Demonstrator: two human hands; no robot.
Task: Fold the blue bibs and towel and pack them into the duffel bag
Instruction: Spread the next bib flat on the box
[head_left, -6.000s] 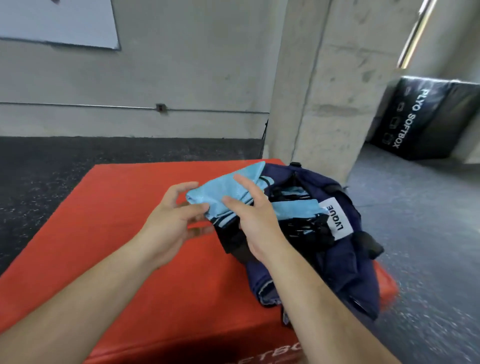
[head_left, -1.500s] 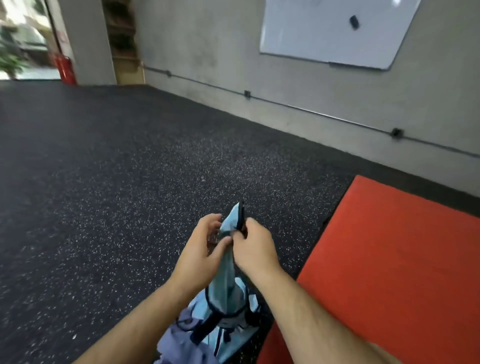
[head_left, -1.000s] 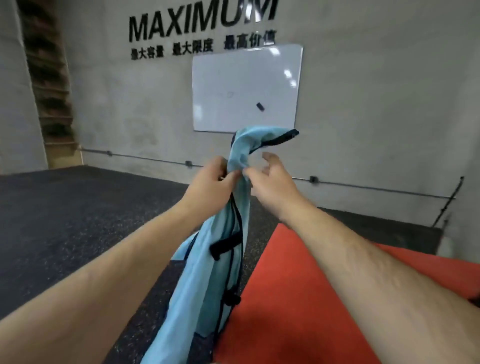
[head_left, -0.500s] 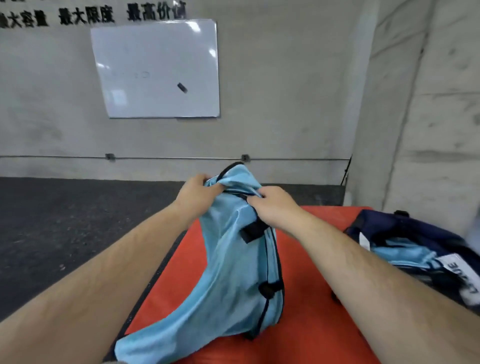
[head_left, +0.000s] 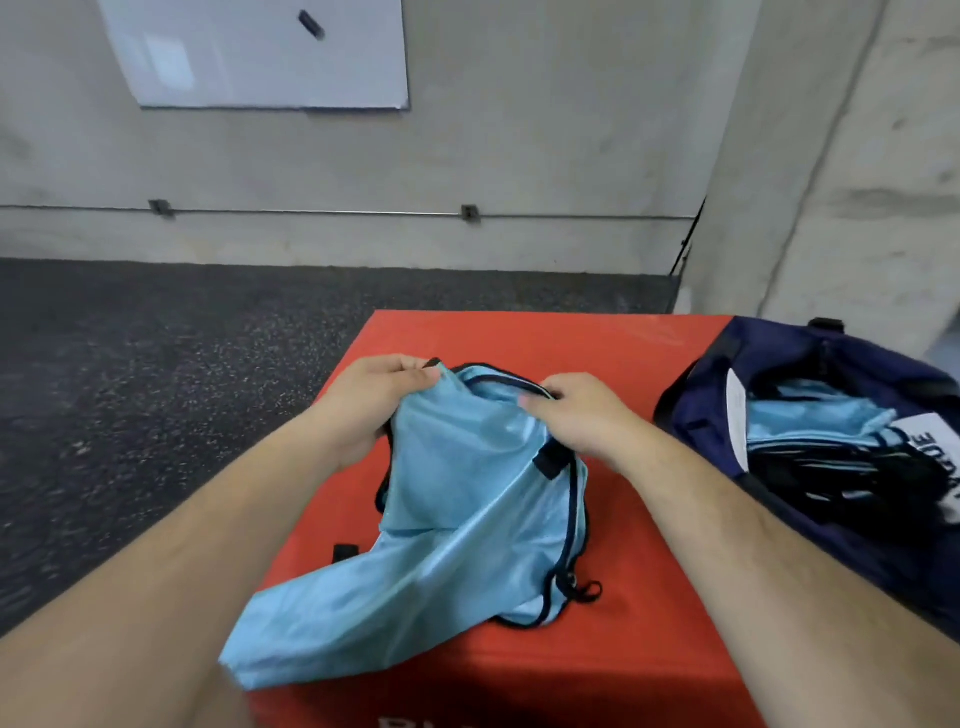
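The blue bib (head_left: 467, 519) I just held up now lies mid-frame on the red box (head_left: 649, 649), my left hand (head_left: 374, 400) and right hand (head_left: 582, 415) pinching its top edge, ready for folding.

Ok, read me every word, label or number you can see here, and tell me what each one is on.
"OUE": dark letters, turned sideways, on the white label of the duffel bag; the rest of the word runs off the picture.
White letters on the red box: cut off at the bottom edge, unreadable.
White tag inside the bag: print too faint to read.
Whiteboard: no legible writing.
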